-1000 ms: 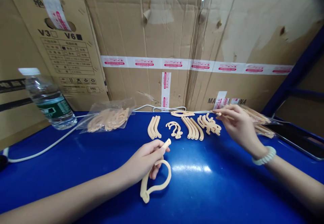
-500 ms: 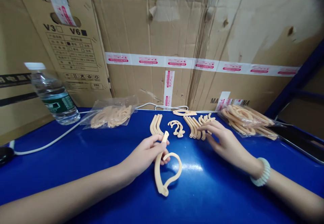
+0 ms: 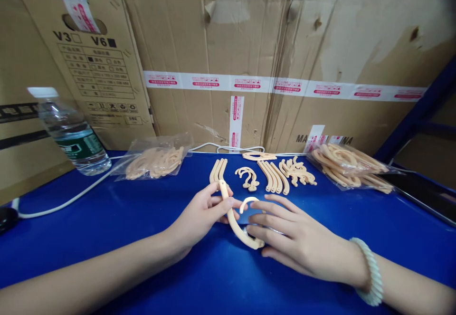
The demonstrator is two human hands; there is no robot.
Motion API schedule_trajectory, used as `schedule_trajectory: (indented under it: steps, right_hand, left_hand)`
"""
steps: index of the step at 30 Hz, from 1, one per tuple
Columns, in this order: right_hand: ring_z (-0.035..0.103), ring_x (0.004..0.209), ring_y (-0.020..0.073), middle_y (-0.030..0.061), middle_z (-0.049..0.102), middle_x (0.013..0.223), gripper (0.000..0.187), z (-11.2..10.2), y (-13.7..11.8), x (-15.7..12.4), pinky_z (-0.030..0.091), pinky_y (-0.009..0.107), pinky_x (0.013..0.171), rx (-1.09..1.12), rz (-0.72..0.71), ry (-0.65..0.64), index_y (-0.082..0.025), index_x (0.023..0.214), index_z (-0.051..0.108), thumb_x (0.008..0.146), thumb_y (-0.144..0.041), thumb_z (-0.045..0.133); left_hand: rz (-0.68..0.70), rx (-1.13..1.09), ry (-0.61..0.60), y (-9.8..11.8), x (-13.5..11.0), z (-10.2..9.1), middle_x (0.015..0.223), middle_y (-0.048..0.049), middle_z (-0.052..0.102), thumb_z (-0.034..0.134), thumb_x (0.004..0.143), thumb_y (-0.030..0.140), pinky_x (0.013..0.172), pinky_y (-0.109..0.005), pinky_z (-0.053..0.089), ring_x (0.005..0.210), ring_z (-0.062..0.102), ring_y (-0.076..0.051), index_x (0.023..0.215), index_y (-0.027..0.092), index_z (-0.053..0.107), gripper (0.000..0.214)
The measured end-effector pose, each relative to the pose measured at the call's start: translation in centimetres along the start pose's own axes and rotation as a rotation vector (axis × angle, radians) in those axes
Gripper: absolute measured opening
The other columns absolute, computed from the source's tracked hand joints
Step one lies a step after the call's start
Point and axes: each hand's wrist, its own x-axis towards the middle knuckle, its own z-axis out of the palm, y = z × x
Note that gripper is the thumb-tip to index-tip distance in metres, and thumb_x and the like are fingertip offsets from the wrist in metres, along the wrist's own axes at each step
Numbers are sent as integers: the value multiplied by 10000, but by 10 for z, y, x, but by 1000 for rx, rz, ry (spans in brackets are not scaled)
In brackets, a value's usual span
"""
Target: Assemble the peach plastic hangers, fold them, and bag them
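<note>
My left hand is closed on a beige clothes hanger arm, a curved plastic piece with a hole at its upper end. A round beige hook joins it at the lower end, and my fingers partly hide the hook. My right hand, palm down with fingers spread, is over the hook's right side, its fingertips close to the hook and the arm's lower end. Whether they touch is unclear. Beyond my hands lie loose hanger arms, more arms, hooks and small curved pieces.
A water bottle stands left. Clear bags of beige parts lie at the back left and back right. A white cable crosses the blue table. Cardboard walls the back; a flat beige piece lies before it.
My right hand has come from the loose pieces at the back right toward me, to the hook. My left hand has turned the hanger arm, its lower end swinging right and up.
</note>
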Motion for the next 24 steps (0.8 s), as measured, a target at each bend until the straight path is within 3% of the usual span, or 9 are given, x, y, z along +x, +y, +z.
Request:
schedule_trajectory:
  steps: [3, 6, 10, 13, 16, 19, 22, 24]
  right_hand:
    - [510, 1262, 254, 95, 704, 1124, 294, 2, 2, 0, 330, 498, 1106, -6, 23, -22, -164, 1237, 597, 1019, -275, 433]
    - [598, 1023, 224, 76, 693, 991, 277, 2, 2, -1, 337, 495, 1080, -14, 40, -13, -167, 1138, 630, 1025, -286, 407]
    - [567, 811, 178, 44, 635, 857, 249, 3, 3, -3, 342, 466, 1055, 60, 94, -49, -156, 1011, 626, 1021, -288, 416]
    - [541, 773, 172, 42, 604, 841, 246, 5, 6, -4, 392, 413, 969, 135, 160, -34, -155, 1006, 614, 1018, -314, 426]
    - [520, 770, 180, 44, 592, 835, 249, 6, 5, -5, 410, 367, 866, 171, 199, -11, -160, 1017, 615, 1015, -328, 432]
    - [508, 763, 176, 42, 595, 834, 236, 6, 1, -5, 399, 338, 828, 204, 194, 24, -161, 1020, 615, 1013, -323, 444]
    - [502, 761, 174, 46, 598, 837, 241, 4, -4, -4, 394, 324, 800, 227, 175, 52, -149, 1023, 618, 1012, -322, 451]
    - [499, 760, 176, 46, 596, 826, 262, 4, -6, -3, 390, 322, 786, 233, 165, 47, -147, 995, 628, 1014, -331, 443]
  left_hand:
    - [-5, 30, 3, 1, 0, 0, 948, -87, 767, 669, 854, 384, 694, -268, 529, 755, 692, -148, 1037, 175, 492, 329]
    - [3, 44, 17, 1, -1, 0, 927, -88, 764, 657, 867, 386, 670, -264, 535, 755, 696, -157, 1075, 172, 490, 342]
    - [41, -12, 97, -5, 1, 1, 1081, -110, 711, 684, 848, 363, 716, -307, 582, 857, 707, -187, 1233, 189, 437, 490]
    - [214, 52, 202, -10, 1, 1, 1313, -122, 576, 675, 846, 311, 781, -388, 606, 953, 693, -215, 1330, 255, 373, 573]
    - [550, 460, 273, -12, -4, -1, 1443, -84, 453, 618, 875, 204, 1011, -484, 499, 1269, 520, -269, 1314, 297, 437, 484]
    - [848, 972, 116, -11, -12, -1, 1362, -62, 546, 588, 902, 143, 1165, -521, 284, 1372, 390, -264, 1237, 258, 530, 358]
    - [985, 1223, -126, -11, -19, 4, 1146, -57, 682, 566, 951, 211, 1173, -522, 219, 1193, 556, -245, 1185, 188, 547, 235]
    - [1009, 1287, -153, -11, -21, 8, 1000, -40, 709, 508, 988, 232, 1151, -503, 241, 1011, 631, -215, 1096, 162, 573, 144]
